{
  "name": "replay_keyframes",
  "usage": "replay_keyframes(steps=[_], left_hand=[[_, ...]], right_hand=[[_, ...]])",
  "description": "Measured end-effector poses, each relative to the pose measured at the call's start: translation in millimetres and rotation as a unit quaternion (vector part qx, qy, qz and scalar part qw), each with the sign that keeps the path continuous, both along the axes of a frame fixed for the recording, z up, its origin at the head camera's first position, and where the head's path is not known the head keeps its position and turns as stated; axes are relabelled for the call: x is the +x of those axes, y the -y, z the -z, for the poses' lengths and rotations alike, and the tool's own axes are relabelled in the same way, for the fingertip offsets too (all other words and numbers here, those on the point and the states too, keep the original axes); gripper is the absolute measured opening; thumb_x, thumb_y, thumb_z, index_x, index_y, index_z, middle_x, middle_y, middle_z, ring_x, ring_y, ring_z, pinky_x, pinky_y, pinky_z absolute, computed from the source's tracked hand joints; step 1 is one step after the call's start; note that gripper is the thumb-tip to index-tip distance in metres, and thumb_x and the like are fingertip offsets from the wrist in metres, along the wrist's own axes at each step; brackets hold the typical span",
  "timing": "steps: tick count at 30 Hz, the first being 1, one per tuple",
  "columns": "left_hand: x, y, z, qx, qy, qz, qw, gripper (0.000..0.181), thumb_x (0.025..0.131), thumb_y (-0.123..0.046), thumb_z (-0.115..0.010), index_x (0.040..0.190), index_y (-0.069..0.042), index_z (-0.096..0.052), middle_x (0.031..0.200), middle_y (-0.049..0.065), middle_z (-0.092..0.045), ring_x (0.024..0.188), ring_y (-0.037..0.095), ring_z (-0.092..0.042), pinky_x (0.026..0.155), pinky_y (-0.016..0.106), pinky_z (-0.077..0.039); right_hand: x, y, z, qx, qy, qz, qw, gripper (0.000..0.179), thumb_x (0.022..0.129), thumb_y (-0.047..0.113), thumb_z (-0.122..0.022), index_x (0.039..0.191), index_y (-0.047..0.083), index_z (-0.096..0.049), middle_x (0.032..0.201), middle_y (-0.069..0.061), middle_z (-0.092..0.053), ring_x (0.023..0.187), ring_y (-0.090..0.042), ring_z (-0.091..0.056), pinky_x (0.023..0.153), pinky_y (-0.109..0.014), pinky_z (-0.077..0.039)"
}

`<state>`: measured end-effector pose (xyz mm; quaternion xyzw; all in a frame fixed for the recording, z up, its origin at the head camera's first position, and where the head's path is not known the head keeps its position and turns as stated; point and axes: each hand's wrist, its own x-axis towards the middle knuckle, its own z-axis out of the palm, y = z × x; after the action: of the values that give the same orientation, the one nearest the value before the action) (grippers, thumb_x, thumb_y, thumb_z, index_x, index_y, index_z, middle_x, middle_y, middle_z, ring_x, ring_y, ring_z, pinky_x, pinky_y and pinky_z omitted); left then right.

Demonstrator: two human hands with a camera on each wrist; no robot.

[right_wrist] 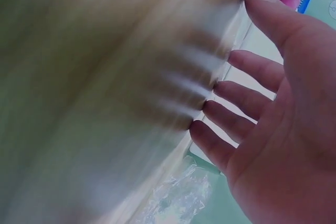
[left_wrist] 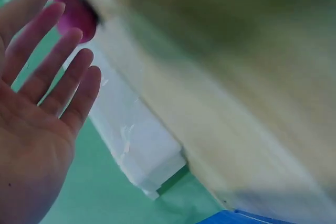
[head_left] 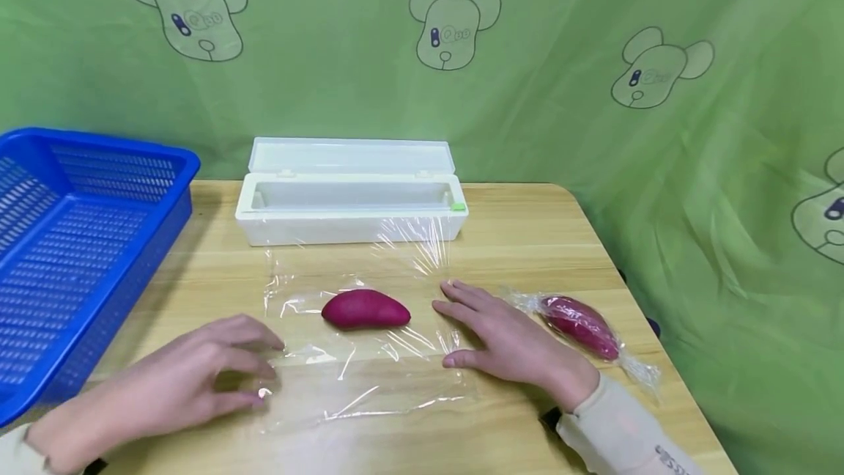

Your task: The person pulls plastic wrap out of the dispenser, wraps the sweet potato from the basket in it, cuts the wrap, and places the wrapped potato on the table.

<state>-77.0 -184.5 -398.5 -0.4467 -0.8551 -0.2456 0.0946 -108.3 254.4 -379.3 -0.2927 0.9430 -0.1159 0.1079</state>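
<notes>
A smooth purple sweet potato (head_left: 365, 309) lies on a sheet of clear plastic wrap (head_left: 369, 380) spread over the table. The sheet runs back to a white wrap dispenser box (head_left: 352, 229), whose lid is raised. At the sheet's left edge is my left hand (head_left: 198, 372), fingers loosely bent and apart, with no object in its grasp; the left wrist view shows its palm bare. My right hand (head_left: 508, 336) has its fingertips down at the sheet's right edge, and its palm is bare in the right wrist view. Beyond it lies a wrapped sweet potato (head_left: 580, 325) with twisted ends.
A blue plastic basket (head_left: 178, 174) stands at the left side of the wooden table (head_left: 527, 222). Behind the table hangs a green cloth (head_left: 547, 79) with printed bear heads. The cloth also drapes down along the table's right edge.
</notes>
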Motion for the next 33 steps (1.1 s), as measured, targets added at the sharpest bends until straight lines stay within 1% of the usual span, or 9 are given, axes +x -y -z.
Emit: replay_keyframes(steps=[6, 10, 16, 19, 21, 25, 29, 31, 33], left_hand=[[6.2, 0.5, 14.9, -0.021, -0.021, 0.025, 0.9992, 0.029, 0.075, -0.020, -0.096, 0.097, -0.033, -0.082, 0.118, -0.005, -0.077, 0.105, 0.018, -0.074, 0.088, 0.038, -0.065], [5.1, -1.7, 14.6, -0.007, -0.019, 0.014, 0.9997, 0.025, 0.081, -0.015, -0.092, 0.097, -0.032, -0.082, 0.114, -0.007, -0.078, 0.101, 0.015, -0.075, 0.086, 0.033, -0.065], [0.0, -1.7, 6.7, 0.027, 0.081, -0.021, 0.9961, 0.022, 0.092, -0.014, -0.084, 0.108, -0.029, -0.079, 0.107, -0.018, -0.078, 0.097, 0.003, -0.074, 0.084, 0.026, -0.064], [-2.9, 0.6, 4.8, 0.041, 0.138, -0.039, 0.9888, 0.021, 0.098, -0.014, -0.079, 0.117, -0.024, -0.078, 0.110, -0.013, -0.080, 0.101, 0.002, -0.074, 0.086, 0.029, -0.065], [-4.9, 2.5, 5.6, 0.046, 0.150, -0.051, 0.9863, 0.024, 0.100, -0.010, -0.076, 0.121, -0.022, -0.077, 0.114, -0.011, -0.080, 0.105, 0.003, -0.074, 0.089, 0.029, -0.065], [-9.1, 4.7, 11.5, 0.043, 0.100, -0.051, 0.9928, 0.044, 0.089, 0.012, -0.076, 0.123, -0.017, -0.077, 0.120, -0.006, -0.078, 0.110, 0.011, -0.075, 0.096, 0.023, -0.062], [-10.5, 2.1, 13.2, 0.013, 0.036, -0.070, 0.9969, 0.057, 0.075, 0.018, -0.082, 0.121, -0.015, -0.078, 0.130, 0.002, -0.072, 0.117, 0.026, -0.073, 0.102, 0.036, -0.062], [-11.1, 0.1, 11.9, -0.003, 0.014, -0.085, 0.9963, 0.058, 0.073, 0.017, -0.084, 0.122, -0.013, -0.079, 0.133, 0.006, -0.070, 0.120, 0.030, -0.071, 0.100, 0.048, -0.062], [-12.3, -1.5, 12.1, -0.006, -0.004, -0.091, 0.9959, 0.058, 0.070, 0.017, -0.086, 0.121, -0.011, -0.079, 0.133, 0.009, -0.070, 0.120, 0.032, -0.070, 0.100, 0.052, -0.062]], right_hand=[[-0.8, -1, 0.4, 0.005, 0.010, 0.006, 0.9999, 0.088, 0.091, 0.058, -0.078, 0.163, 0.018, -0.047, 0.177, -0.010, -0.030, 0.162, -0.038, -0.033, 0.129, -0.062, -0.033], [-1.2, -1, 0.8, -0.004, 0.007, 0.005, 1.0000, 0.088, 0.091, 0.058, -0.079, 0.163, 0.019, -0.047, 0.177, -0.010, -0.031, 0.161, -0.039, -0.037, 0.128, -0.063, -0.035], [-3.1, -3, 1.1, -0.038, -0.004, 0.004, 0.9992, 0.070, 0.091, 0.054, -0.079, 0.151, 0.023, -0.060, 0.176, -0.009, -0.034, 0.156, -0.040, -0.044, 0.125, -0.063, -0.039], [-3.9, -5, 0.6, -0.044, -0.002, 0.001, 0.9990, 0.059, 0.091, 0.052, -0.079, 0.142, 0.025, -0.067, 0.175, -0.007, -0.036, 0.157, -0.038, -0.043, 0.126, -0.062, -0.038], [-4.6, -6, 0.4, -0.044, -0.002, -0.003, 0.9990, 0.055, 0.093, 0.051, -0.079, 0.140, 0.025, -0.069, 0.174, -0.007, -0.038, 0.157, -0.037, -0.044, 0.126, -0.061, -0.038], [-6.1, -8, 0.5, -0.051, -0.006, -0.011, 0.9986, 0.046, 0.100, 0.047, -0.072, 0.140, 0.024, -0.071, 0.171, -0.007, -0.044, 0.157, -0.036, -0.045, 0.127, -0.061, -0.038], [-7.6, -10, 0.9, -0.048, -0.002, -0.024, 0.9986, 0.035, 0.109, 0.031, -0.062, 0.143, 0.026, -0.070, 0.170, -0.006, -0.047, 0.158, -0.036, -0.042, 0.128, -0.063, -0.035], [-8.2, -11, 1.0, -0.044, -0.001, -0.031, 0.9986, 0.037, 0.110, 0.021, -0.059, 0.145, 0.027, -0.069, 0.169, -0.004, -0.047, 0.159, -0.036, -0.041, 0.128, -0.063, -0.034], [-8.0, -12, 0.4, -0.037, 0.001, -0.035, 0.9987, 0.042, 0.108, 0.015, -0.060, 0.147, 0.028, -0.067, 0.170, -0.003, -0.047, 0.160, -0.035, -0.040, 0.129, -0.062, -0.034]])
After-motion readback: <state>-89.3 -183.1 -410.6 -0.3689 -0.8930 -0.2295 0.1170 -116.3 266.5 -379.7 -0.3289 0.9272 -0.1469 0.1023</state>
